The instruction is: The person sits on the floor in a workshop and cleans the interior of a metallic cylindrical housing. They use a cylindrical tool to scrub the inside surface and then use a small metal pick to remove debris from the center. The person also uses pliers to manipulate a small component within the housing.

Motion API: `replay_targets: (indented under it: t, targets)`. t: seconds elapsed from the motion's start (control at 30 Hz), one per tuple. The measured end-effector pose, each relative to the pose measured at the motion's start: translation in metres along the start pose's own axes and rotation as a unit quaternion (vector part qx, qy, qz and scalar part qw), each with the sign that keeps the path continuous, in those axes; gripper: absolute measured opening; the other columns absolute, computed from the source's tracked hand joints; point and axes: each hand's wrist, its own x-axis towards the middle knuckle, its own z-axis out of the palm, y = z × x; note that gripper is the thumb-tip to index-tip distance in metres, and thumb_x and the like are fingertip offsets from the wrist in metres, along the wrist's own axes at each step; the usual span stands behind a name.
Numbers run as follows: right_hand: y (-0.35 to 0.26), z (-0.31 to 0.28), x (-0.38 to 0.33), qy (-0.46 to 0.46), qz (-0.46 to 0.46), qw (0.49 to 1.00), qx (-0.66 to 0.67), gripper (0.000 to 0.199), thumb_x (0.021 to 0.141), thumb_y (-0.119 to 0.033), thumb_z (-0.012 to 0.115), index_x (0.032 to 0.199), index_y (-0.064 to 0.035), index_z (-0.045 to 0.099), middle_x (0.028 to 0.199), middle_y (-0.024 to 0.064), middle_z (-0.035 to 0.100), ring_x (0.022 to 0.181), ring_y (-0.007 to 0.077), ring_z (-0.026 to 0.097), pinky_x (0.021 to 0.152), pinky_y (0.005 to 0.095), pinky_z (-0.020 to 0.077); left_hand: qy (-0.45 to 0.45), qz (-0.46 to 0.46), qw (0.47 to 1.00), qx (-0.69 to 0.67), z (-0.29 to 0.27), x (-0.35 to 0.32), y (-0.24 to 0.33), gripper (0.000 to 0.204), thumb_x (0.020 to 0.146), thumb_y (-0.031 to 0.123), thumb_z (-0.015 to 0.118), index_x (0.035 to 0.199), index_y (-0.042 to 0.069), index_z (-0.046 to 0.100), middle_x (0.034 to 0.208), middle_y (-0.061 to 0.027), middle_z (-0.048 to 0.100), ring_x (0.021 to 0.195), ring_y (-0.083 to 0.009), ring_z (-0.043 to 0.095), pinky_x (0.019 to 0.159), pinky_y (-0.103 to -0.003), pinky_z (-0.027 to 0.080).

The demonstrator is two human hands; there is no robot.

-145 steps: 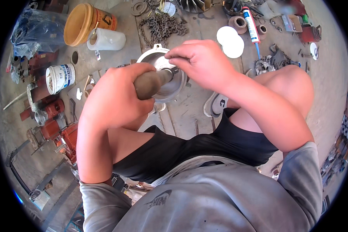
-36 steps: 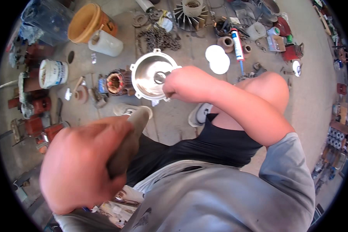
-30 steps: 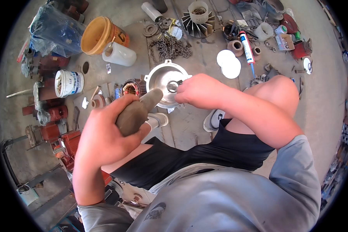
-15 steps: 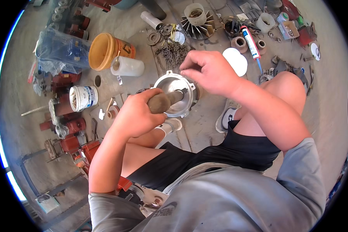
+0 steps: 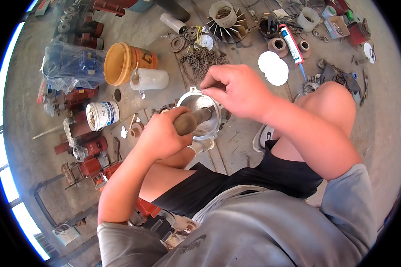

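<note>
Two hands are in view. The left hand [image 5: 162, 133] is closed around one brown, round-ended tool [image 5: 186, 124], its fingers curled over the thick end. The narrower end of the tool points away from the left hand and extends into one round metal housing [image 5: 213, 125], located directly ahead of that hand and below the right hand [image 5: 240, 91]. The right hand is partly closed, thumb and forefinger near each other at the far rim of the housing; whether anything is held between them cannot be told.

Beyond the right hand: one heap of chain [image 5: 202, 62] and one finned wheel [image 5: 238, 33], with one translucent cup [image 5: 223, 15] on it. Ahead and to the right of the right hand: two overlapping white discs, one nearer [image 5: 278, 73] and one farther [image 5: 267, 60], one sealant cartridge [image 5: 290, 42], and two brown collars, one on each side of the cartridge.

Ahead and to the left of the left hand: one orange bucket [image 5: 124, 62], one translucent container [image 5: 155, 79], and one white bucket [image 5: 106, 113].
</note>
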Motion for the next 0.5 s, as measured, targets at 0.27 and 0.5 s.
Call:
replay_targets:
  t: [0.27, 0.5]
  targets:
    - [-0.020, 0.002, -0.017, 0.046, 0.040, 0.997, 0.043, 0.013, 0.095, -0.011, 0.082, 0.103, -0.0023, 0.076, 0.092, 0.0152, 0.079, 0.083, 0.0348, 0.076, 0.073, 0.0437, 0.0585, -0.020, -0.029, 0.999, 0.018, 0.001, 0.004, 0.006, 0.061, 0.079, 0.020, 0.085, 0.138, 0.010, 0.073, 0.104, -0.0240, 0.080, 0.099, -0.0425, 0.078, 0.092, -0.047, 0.061]
    - [-0.041, -0.005, -0.020, 0.044, 0.077, 0.994, 0.056, 0.013, 0.093, -0.008, 0.082, 0.103, -0.0006, 0.079, 0.092, 0.0157, 0.081, 0.079, 0.0296, 0.078, 0.072, 0.0396, 0.0589, -0.008, -0.026, 1.000, 0.003, 0.014, -0.001, -0.008, 0.062, 0.079, 0.019, 0.085, 0.139, 0.011, 0.073, 0.108, -0.0222, 0.081, 0.100, -0.0390, 0.079, 0.092, -0.045, 0.061]
